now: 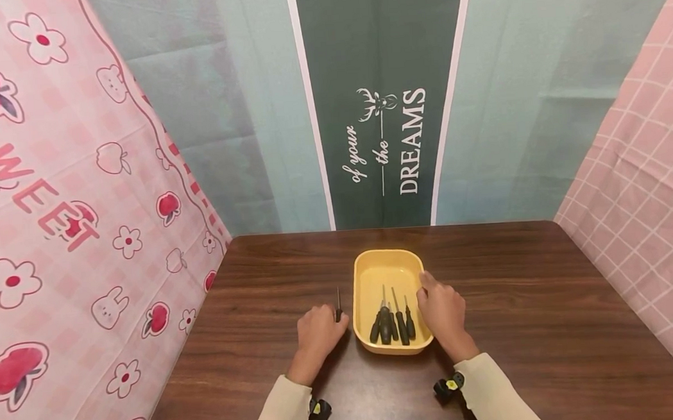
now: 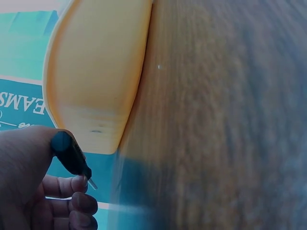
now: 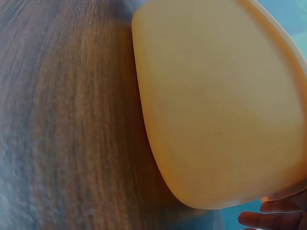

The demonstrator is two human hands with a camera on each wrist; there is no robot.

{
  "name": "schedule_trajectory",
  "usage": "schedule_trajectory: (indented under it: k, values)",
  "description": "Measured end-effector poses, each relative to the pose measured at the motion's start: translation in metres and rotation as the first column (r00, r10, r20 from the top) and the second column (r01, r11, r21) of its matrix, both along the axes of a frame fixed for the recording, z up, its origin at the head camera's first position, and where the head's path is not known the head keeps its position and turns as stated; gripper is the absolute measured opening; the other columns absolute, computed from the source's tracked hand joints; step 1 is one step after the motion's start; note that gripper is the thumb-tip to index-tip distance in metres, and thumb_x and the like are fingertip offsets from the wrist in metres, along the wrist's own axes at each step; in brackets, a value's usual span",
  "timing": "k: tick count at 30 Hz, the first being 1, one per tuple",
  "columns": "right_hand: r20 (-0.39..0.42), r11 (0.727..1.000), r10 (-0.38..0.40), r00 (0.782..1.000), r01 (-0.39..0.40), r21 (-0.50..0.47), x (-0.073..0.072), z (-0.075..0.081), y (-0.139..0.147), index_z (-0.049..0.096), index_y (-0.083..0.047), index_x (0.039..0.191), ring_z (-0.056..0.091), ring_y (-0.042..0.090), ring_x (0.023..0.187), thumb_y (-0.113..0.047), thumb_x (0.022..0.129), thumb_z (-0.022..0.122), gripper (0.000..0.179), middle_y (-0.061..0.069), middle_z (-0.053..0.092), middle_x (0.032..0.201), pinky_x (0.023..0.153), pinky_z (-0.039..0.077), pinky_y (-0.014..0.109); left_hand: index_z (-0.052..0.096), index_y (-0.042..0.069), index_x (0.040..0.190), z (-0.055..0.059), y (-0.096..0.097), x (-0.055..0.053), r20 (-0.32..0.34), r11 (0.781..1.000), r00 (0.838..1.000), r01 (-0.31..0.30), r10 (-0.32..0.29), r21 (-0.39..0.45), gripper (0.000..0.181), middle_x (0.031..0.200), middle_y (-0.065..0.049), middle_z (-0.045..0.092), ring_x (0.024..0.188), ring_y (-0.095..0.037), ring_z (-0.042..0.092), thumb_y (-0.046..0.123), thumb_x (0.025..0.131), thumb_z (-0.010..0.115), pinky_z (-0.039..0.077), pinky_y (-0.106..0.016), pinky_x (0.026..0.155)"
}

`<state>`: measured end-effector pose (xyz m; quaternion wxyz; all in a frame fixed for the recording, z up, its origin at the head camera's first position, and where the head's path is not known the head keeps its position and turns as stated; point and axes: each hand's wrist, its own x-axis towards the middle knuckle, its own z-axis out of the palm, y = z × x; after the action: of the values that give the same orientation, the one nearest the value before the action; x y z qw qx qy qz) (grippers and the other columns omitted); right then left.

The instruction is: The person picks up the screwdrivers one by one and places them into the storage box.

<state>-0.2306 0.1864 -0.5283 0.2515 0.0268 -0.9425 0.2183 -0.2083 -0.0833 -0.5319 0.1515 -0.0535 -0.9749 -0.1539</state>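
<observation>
My left hand (image 1: 319,330) grips a small screwdriver (image 2: 70,152) with a black handle, its thin shaft pointing away from me. That hand is just left of a yellow plastic tray (image 1: 387,254), close over the table. Inside the tray, at its near end, lie several black-handled screwdrivers (image 1: 401,328) with their metal shafts pointing to the far side. My right hand (image 1: 443,306) holds the tray's right rim. In the right wrist view, its fingers show at the lower right corner, against the tray's outer wall (image 3: 216,105); the rest of the hand is out of frame.
The dark wooden table (image 1: 521,301) extends to both sides of the tray. A pink printed cloth (image 1: 85,264) hangs at the left, and a pink checked cloth (image 1: 641,185) at the right. Behind the table hangs a green curtain (image 1: 384,40) with white lettering.
</observation>
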Motion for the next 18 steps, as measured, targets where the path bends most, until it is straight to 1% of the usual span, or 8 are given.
schedule_trajectory:
  k: [5, 7, 11, 18]
  values:
    - [0.008, 1.0, -0.004, 1.0, 0.004, -0.007, 0.0006, 0.0001, -0.0008, 0.07, -0.003, 0.128, 0.043, 0.023, 0.046, -0.009, 0.092, 0.061, 0.037, 0.022, 0.073, 0.093, 0.044, 0.04, 0.045, 0.041, 0.019, 0.052, 0.0013, -0.0009, -0.0005, -0.019, 1.0, 1.0, -0.013, 0.013, 0.008, 0.041, 0.049, 0.004, 0.042, 0.045, -0.02, 0.051, 0.033, 0.082, 0.067, 0.039, -0.036, 0.04]
    - [0.011, 1.0, -0.005, 1.0, 0.006, -0.01, 0.0005, 0.0, -0.0006, 0.07, -0.003, 0.128, 0.043, 0.024, 0.046, -0.009, 0.093, 0.061, 0.037, 0.021, 0.074, 0.098, 0.044, 0.041, 0.046, 0.04, 0.019, 0.053, 0.0024, -0.001, -0.0005, -0.016, 1.0, 1.0, -0.02, 0.02, 0.01, 0.042, 0.049, 0.004, 0.041, 0.046, -0.02, 0.051, 0.034, 0.082, 0.067, 0.038, -0.036, 0.04]
    - [0.007, 1.0, -0.005, 1.0, 0.005, -0.012, 0.0002, 0.0, -0.0004, 0.071, -0.003, 0.127, 0.045, 0.024, 0.047, -0.009, 0.092, 0.061, 0.037, 0.019, 0.073, 0.114, 0.045, 0.042, 0.047, 0.039, 0.019, 0.053, 0.0044, -0.0008, -0.0004, -0.013, 0.999, 0.999, -0.029, 0.03, 0.025, 0.043, 0.049, 0.005, 0.039, 0.045, -0.017, 0.047, 0.034, 0.083, 0.066, 0.036, -0.035, 0.04]
    - [-0.001, 1.0, -0.007, 1.0, 0.007, -0.016, 0.0003, -0.0006, -0.0009, 0.071, -0.004, 0.126, 0.048, 0.026, 0.048, -0.009, 0.092, 0.061, 0.037, 0.017, 0.072, 0.119, 0.046, 0.045, 0.05, 0.039, 0.021, 0.053, 0.0067, 0.0005, 0.0007, -0.01, 0.998, 0.999, -0.035, 0.035, 0.057, 0.042, 0.048, 0.008, 0.037, 0.045, -0.014, 0.043, 0.035, 0.083, 0.065, 0.032, -0.031, 0.04]
